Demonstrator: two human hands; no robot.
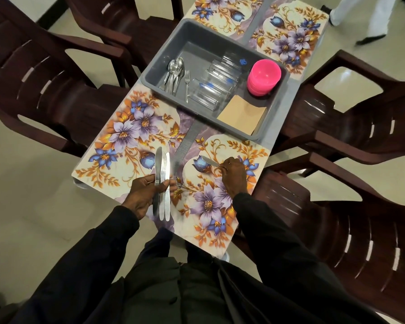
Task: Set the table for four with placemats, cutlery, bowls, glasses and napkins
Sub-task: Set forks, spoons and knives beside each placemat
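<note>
Four glossy placemats printed with purple and blue flowers and orange leaves cover the table, ringed by dark brown slatted plastic chairs (45, 78). A grey plastic tub (171, 40) with rounded corners sits in the middle, overlapping the mats. At its left lie steel spoons and forks (175, 73) in a loose bundle. Beside them are clear glasses (218, 83) on their sides, probably four, though their walls blur into each other. A stack of bright pink bowls (264, 74) stands in the far right corner, and flat tan napkins (242, 114) lie in the near right one. The left hand (145, 195) hovers over the near edge between the two near mats, its fingers and thumb curled round the handles of three table knives (161, 183) held side by side, blades pointing far. The right hand (234, 176) is low on the near right placemat (211, 220), pinching the handle of a fourth knife (209, 162) whose blade lies on the mat, pointing left.
</note>
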